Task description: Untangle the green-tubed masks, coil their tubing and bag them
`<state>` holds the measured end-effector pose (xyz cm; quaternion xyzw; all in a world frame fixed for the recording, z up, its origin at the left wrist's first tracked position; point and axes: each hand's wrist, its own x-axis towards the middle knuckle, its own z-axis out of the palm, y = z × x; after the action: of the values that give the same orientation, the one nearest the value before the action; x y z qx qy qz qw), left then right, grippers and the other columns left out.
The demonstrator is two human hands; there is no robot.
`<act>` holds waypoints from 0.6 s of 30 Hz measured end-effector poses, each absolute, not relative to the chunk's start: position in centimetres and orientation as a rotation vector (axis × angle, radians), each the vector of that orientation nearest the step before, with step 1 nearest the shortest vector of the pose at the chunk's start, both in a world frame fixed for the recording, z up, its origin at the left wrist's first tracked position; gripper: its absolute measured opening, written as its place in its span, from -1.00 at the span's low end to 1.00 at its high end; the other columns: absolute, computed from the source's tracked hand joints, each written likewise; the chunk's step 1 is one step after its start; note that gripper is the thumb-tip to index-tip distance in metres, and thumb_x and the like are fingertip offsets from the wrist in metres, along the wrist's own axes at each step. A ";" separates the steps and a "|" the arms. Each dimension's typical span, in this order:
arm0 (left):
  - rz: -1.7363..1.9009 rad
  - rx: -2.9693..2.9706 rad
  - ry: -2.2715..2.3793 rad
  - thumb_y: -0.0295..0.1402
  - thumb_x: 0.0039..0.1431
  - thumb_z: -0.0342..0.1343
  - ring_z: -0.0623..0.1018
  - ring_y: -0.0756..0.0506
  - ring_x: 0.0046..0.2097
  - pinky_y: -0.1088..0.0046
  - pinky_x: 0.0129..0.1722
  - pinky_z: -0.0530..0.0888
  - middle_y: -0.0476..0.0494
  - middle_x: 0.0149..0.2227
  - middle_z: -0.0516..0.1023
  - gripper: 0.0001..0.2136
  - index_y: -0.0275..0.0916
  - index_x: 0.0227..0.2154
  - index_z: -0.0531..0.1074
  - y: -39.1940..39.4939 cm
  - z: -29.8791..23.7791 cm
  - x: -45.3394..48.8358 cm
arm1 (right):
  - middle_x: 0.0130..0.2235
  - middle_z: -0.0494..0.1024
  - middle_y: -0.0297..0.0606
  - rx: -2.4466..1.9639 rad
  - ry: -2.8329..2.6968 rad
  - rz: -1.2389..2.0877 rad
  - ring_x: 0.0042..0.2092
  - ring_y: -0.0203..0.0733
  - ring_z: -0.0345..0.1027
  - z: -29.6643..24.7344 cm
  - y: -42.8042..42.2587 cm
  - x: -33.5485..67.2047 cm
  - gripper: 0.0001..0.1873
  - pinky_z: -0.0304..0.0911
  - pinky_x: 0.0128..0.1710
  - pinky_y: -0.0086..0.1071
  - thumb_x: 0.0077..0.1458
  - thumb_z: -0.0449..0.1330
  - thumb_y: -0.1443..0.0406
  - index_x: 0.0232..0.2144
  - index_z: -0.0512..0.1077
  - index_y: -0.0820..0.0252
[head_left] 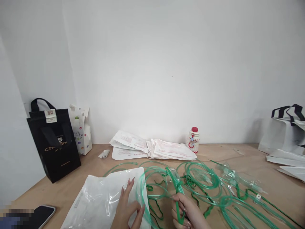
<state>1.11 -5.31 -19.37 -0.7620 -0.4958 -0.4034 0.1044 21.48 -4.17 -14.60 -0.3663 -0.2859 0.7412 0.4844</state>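
Observation:
My left hand (127, 206) lies on a clear-and-white plastic pouch (100, 200) at the table's front, fingers stretched and slightly apart, thumb against a green tube loop. My right hand (187, 213) is closed around a bundle of coiled green tubing (176, 186), gripping it just right of the pouch. More coils of green tubing with clear mask parts (228, 178) spread across the wooden table (95, 162) to the right.
A black paper bag (56, 143) and a white printed carton (81, 132) stand at the back left. Flat white pouches (152, 148) are stacked by the wall beside a small red-capped bottle (193, 140). A phone (43, 214) lies front left; a white bag (283, 133) stands at right.

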 end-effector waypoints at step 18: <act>-0.788 -2.375 -1.584 -0.56 -0.17 0.06 0.20 -0.31 0.19 0.04 0.08 0.25 -0.36 0.14 0.27 -0.88 -0.20 -0.65 0.36 -5.5 -21.3 1.4 | -0.77 0.04 -0.65 -1.200 -0.925 1.725 -0.80 -0.52 -0.22 -16.5 -3.8 20.0 -0.44 -0.29 -0.80 -0.62 -0.24 0.07 -0.24 -0.53 0.17 0.11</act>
<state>1.37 -5.49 -21.30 -0.7986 -0.5329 -0.2650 0.0900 19.99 -3.77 -16.45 -0.4768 -0.3674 0.6850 0.4104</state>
